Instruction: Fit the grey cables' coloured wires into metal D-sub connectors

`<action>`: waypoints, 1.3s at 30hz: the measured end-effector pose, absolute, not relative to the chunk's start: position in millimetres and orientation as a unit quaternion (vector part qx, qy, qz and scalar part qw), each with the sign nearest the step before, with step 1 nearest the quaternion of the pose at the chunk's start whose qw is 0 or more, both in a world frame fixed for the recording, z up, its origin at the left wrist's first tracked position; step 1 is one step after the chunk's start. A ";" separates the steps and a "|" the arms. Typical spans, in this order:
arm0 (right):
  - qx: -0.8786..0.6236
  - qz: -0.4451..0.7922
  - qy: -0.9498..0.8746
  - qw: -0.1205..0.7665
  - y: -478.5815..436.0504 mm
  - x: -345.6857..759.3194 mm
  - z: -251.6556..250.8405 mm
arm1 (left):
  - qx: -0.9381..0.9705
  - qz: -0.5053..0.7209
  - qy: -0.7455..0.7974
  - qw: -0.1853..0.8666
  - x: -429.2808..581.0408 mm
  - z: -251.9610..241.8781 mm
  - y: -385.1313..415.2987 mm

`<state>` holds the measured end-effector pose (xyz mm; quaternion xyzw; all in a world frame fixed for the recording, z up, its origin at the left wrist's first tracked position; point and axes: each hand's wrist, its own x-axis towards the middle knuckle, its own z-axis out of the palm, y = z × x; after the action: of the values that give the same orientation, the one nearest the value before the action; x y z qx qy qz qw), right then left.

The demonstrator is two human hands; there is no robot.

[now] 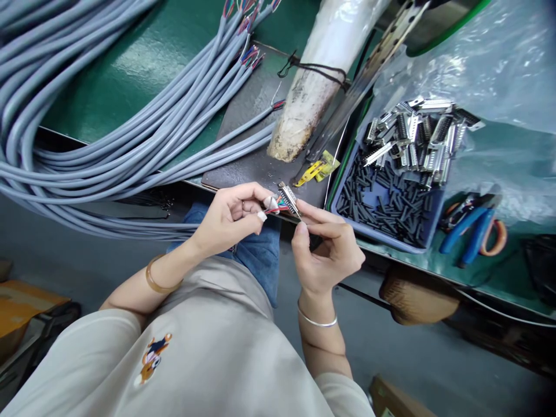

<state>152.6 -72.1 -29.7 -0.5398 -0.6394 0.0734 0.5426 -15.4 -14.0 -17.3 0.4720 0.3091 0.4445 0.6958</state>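
At the bench's front edge a metal D-sub connector [288, 197] is held between my two hands, tilted, with its row of pins facing left. Thin red, green and blue wires [281, 206] run to its pin side. My left hand [237, 217] is closed, pinching these wires between thumb and fingers, with white covers on the fingertips. From the other side my right hand [328, 240] grips the connector's near end with thumb and index finger. Whether a smaller piece is also in that pinch, I cannot tell. Just beyond the connector lies a yellow clip-like piece [310, 172].
Grey cables [186, 124] with stripped ends cover the left side. A blue tray [434, 226] holds black tubing pieces [391, 202] and several connectors [417, 136]. Right of it lie blue-handled cutters [475, 231]. A plastic-wrapped tube [321, 75] slants over the dark board [243, 168].
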 end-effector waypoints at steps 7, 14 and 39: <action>-0.536 0.069 -0.647 0.538 -72.4 152.5 -31.0 | 0.438 0.411 0.343 0.722 -16.0 -16.1 -11.8; -0.543 0.010 -0.677 0.497 -69.6 152.6 -28.0 | 0.442 0.456 0.382 0.671 -3.6 -7.8 -12.5; -0.529 -0.043 -0.695 0.486 -50.5 153.2 -15.6 | 0.500 0.512 0.456 0.529 9.8 10.1 -4.4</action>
<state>153.2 -50.5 -15.6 -0.5289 -0.6946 -0.0433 0.4857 9.8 -4.4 10.1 0.5004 0.4559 0.5121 0.5287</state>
